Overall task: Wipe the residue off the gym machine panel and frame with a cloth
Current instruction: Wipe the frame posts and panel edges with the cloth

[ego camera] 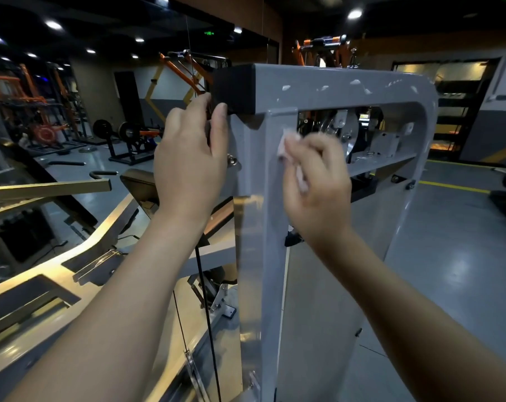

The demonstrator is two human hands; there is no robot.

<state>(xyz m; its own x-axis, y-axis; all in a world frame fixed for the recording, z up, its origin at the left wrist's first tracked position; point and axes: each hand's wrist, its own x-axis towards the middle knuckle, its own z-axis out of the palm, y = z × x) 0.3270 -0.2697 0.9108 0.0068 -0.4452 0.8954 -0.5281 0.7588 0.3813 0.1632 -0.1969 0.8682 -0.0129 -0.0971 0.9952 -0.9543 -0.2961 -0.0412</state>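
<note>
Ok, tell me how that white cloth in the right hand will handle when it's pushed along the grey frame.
Probably floppy: the white cloth is bunched and folds between the fingers of the right hand. Likely very light, since a fingertip pinch carries it. It should glide easily on the grey frame, whose paint looks glossy.

Cloth against grey frame upright.
White crumpled cloth (290,143) pressed to the upright of the frame (275,227); white residue flecks (286,88) along top beam; glossy panel (247,256) on left face.
</note>
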